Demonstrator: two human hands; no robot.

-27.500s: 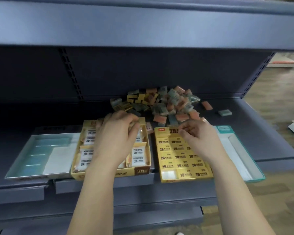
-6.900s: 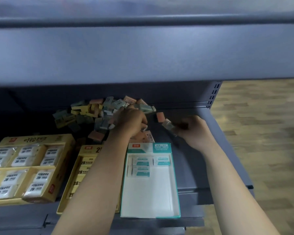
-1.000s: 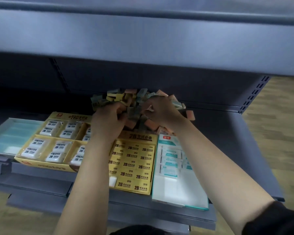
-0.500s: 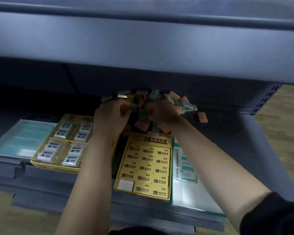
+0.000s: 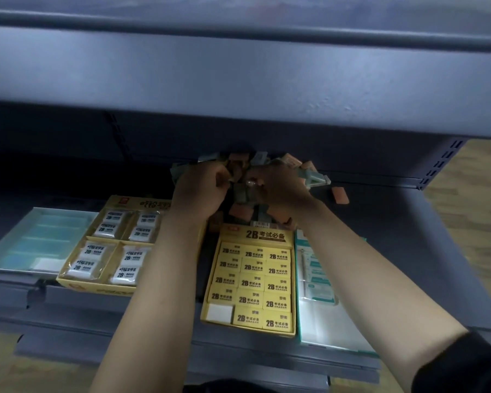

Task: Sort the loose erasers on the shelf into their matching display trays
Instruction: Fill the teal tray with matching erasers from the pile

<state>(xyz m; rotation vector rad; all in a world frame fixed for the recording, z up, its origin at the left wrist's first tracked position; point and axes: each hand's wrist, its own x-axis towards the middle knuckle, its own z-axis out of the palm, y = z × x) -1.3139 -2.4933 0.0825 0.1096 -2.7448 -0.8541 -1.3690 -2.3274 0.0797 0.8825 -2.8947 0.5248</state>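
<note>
Two curled grips, left hand (image 5: 200, 191) and right hand (image 5: 282, 188), in eraser pile (image 5: 240, 212); contents beyond telling.

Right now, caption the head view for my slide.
Left hand and right hand reach into the eraser pile behind four display trays.

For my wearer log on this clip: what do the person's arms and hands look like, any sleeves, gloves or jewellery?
No gloves: the left hand and right hand are bare, as are both forearms. A black fabric sleeve shows on the right arm at the frame's lower right corner. No watch or bracelet shows; a ring is too blurred to tell.
</note>
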